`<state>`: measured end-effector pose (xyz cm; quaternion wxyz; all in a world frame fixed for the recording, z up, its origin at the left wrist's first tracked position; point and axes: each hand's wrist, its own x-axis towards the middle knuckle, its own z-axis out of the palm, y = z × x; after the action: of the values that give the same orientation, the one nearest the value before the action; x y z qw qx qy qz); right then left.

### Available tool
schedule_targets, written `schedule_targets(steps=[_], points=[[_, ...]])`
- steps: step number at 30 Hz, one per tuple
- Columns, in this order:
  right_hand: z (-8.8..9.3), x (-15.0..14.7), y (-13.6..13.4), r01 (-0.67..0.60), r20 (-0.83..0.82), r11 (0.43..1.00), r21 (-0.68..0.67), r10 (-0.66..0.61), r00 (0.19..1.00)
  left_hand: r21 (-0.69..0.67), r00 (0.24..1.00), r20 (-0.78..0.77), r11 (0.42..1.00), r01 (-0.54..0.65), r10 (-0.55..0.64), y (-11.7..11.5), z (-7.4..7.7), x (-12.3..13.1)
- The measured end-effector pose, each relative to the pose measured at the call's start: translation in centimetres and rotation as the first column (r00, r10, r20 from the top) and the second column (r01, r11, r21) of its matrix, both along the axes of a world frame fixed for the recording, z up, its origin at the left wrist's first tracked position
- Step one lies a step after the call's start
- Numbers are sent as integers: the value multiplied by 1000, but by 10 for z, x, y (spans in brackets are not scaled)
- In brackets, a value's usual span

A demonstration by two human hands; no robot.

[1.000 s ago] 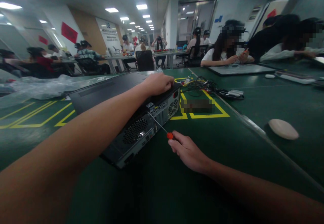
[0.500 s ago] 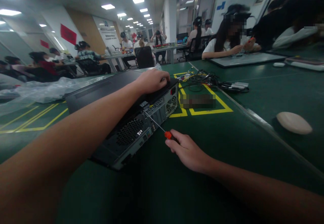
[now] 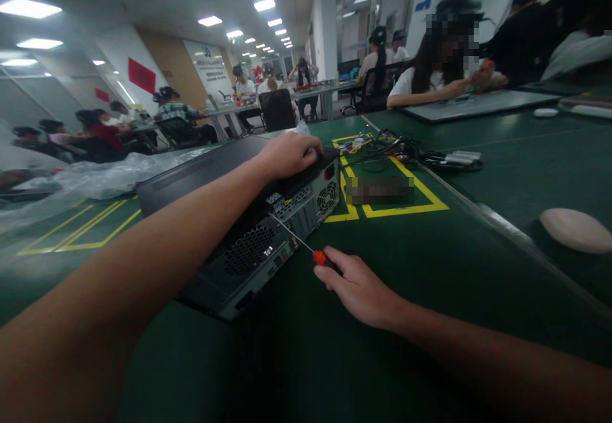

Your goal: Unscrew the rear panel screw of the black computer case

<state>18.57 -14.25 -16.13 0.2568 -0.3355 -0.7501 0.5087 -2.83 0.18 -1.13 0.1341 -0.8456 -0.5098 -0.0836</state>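
A black desktop computer case [image 3: 205, 168] lies on the green table, its metal back panel with vents, slots and ports turned toward me. My left hand [image 3: 294, 155] presses on its top near the rear right edge, fingers curled down. In my right hand [image 3: 356, 286] is a screwdriver [image 3: 319, 258] with an orange and dark handle, gripped between thumb and fingers. Its thin shaft points up and left, the tip at the back panel just below a small metal bracket [image 3: 275, 201]. Whether the tip sits in a screw is too small to tell.
Behind the case's right end lies a tangle of cables [image 3: 392, 146]. Yellow tape [image 3: 406, 209] marks the table. Clear plastic wrapping [image 3: 95, 178] is at left, a pale rounded object [image 3: 576, 230] at right. Across the table a person [image 3: 440, 85] works over a grey board [image 3: 478, 106].
The view has shifted a little, so the case appears slightly further right. The screwdriver tip has moved slightly left along the back panel. My left hand stays on the case.
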Motion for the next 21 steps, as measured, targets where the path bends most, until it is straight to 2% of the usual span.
schedule_targets(steps=[11,21], points=[[-5,-1,0,26,-140,998,-59,-34,990,19,999,-35,1000,2,-1,-1,0,0],[-2,0,-1,56,-147,994,-89,-68,987,-8,1000,-15,1000,-2,2,-1,0,0]])
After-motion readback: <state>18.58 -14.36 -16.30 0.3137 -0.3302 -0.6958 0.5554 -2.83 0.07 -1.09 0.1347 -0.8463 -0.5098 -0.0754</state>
